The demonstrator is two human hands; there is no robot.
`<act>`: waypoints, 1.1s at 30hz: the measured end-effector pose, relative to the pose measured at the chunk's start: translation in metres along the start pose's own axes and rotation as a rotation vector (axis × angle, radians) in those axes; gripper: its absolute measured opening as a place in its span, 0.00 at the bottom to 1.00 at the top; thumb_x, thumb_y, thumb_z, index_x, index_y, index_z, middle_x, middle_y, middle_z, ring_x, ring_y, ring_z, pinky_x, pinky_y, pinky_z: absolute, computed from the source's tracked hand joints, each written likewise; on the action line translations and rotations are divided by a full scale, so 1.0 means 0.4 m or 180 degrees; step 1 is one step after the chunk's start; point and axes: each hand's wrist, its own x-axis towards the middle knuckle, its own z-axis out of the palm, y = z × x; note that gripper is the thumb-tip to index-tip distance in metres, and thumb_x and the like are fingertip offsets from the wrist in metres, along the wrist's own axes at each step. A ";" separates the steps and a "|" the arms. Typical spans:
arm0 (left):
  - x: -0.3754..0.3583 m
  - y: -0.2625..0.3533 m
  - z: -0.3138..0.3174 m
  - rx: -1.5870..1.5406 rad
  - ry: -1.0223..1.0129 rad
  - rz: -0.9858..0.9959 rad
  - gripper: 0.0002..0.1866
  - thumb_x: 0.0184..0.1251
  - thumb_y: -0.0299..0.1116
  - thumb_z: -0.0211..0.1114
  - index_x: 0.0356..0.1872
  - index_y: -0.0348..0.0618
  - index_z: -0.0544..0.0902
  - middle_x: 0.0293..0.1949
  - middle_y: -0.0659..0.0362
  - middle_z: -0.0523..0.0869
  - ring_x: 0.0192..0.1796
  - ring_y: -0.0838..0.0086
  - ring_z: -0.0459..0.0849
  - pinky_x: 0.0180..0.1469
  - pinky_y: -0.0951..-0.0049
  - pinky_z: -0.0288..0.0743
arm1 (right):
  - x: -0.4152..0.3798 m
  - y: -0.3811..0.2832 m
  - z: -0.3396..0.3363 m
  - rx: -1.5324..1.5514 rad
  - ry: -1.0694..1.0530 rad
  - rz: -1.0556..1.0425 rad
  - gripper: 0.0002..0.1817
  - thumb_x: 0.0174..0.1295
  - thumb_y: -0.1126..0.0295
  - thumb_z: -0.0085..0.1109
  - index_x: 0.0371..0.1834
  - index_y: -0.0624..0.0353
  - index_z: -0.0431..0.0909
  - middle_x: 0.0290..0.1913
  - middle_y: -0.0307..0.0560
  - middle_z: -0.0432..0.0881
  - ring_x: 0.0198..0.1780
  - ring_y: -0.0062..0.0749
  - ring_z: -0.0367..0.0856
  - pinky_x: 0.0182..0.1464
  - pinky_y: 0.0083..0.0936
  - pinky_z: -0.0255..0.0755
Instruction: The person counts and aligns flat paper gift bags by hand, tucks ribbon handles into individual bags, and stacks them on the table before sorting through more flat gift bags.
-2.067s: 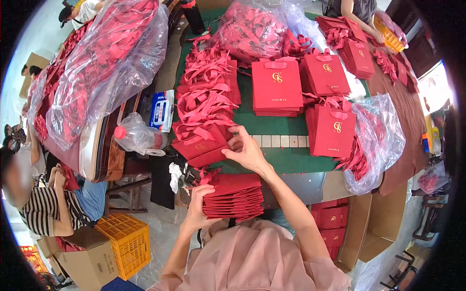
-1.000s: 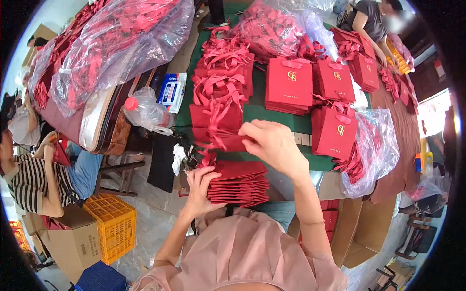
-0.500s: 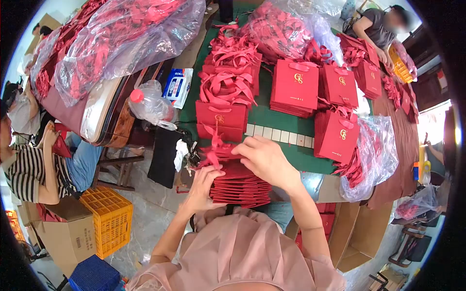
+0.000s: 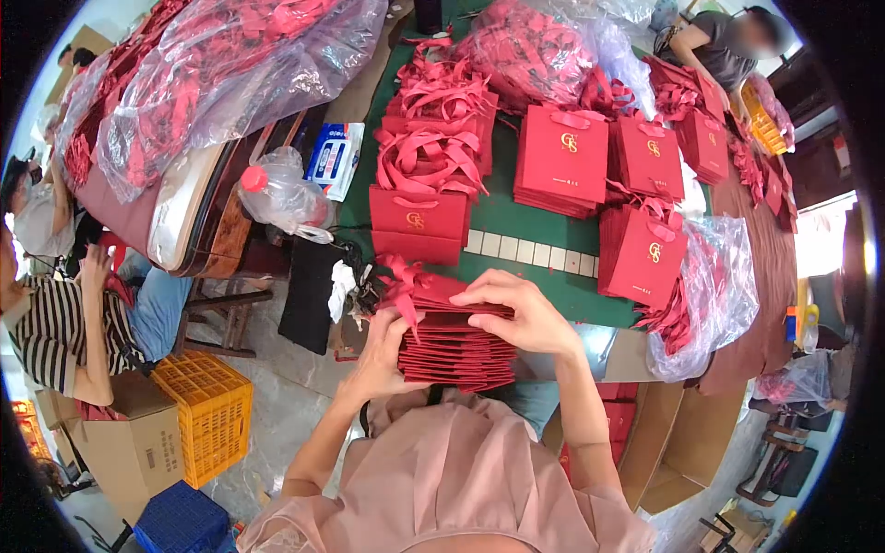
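A thick stack of red paper bags [image 4: 456,355] with red ribbons stands at the near table edge, against my body. My left hand [image 4: 385,346] grips the stack's left side, with ribbon [image 4: 403,284] hanging over its fingers. At the upper right of the stack, my right hand [image 4: 518,311] has its thumb and fingers curved apart round the edge of the top bags, touching them. Just beyond both hands sits a pile of red bags with gold print [image 4: 417,221], topped by loops of ribbon.
More printed bag stacks [image 4: 560,157] stand on the green table mat [image 4: 502,207]. A plastic bottle [image 4: 267,189] and a wipes pack [image 4: 334,161] lie left. Seated people [image 4: 69,323] are at left and upper right. Orange crate [image 4: 205,415] and cardboard box [image 4: 687,442] flank me below.
My right hand has moved slightly right and down, from the ribbon to the top bags' edge. The ribbon has dropped over my left hand's fingers.
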 end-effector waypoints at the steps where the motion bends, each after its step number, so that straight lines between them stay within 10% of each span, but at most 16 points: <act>1: 0.004 -0.001 -0.001 -0.0002 -0.0005 -0.0003 0.54 0.34 0.44 0.85 0.68 0.44 0.67 0.60 0.45 0.69 0.63 0.47 0.69 0.65 0.51 0.64 | -0.003 -0.006 -0.001 0.0112 0.0088 0.0052 0.19 0.59 0.75 0.67 0.55 0.53 0.85 0.47 0.46 0.82 0.52 0.40 0.80 0.57 0.33 0.74; 13: 0.011 0.005 -0.012 0.0045 -0.0132 -0.0022 0.56 0.33 0.44 0.86 0.71 0.45 0.67 0.61 0.44 0.70 0.61 0.48 0.71 0.64 0.52 0.66 | 0.028 0.033 0.010 0.0770 0.0237 0.0121 0.16 0.56 0.78 0.70 0.50 0.58 0.87 0.41 0.44 0.83 0.44 0.30 0.82 0.48 0.24 0.75; 18: 0.017 0.001 0.015 -0.0003 0.0476 0.0135 0.69 0.31 0.45 0.89 0.77 0.40 0.52 0.69 0.39 0.60 0.71 0.40 0.63 0.72 0.49 0.64 | 0.020 0.023 0.010 0.0892 0.0015 0.0290 0.16 0.56 0.73 0.72 0.49 0.58 0.87 0.41 0.42 0.83 0.45 0.30 0.83 0.49 0.26 0.75; 29: 0.057 -0.001 -0.018 -0.0174 0.0087 -0.0258 0.67 0.27 0.40 0.90 0.73 0.41 0.55 0.68 0.42 0.63 0.71 0.46 0.65 0.72 0.52 0.63 | -0.038 0.073 0.021 0.2147 0.0285 0.0453 0.20 0.68 0.69 0.62 0.62 0.64 0.77 0.58 0.46 0.78 0.62 0.33 0.75 0.68 0.32 0.66; 33: 0.060 0.003 -0.020 -0.0192 0.0046 -0.0234 0.66 0.28 0.41 0.89 0.73 0.42 0.56 0.68 0.41 0.63 0.71 0.46 0.65 0.73 0.51 0.63 | -0.108 0.103 0.032 0.1815 0.0734 0.0614 0.33 0.74 0.45 0.50 0.65 0.66 0.73 0.66 0.49 0.75 0.69 0.37 0.71 0.75 0.37 0.55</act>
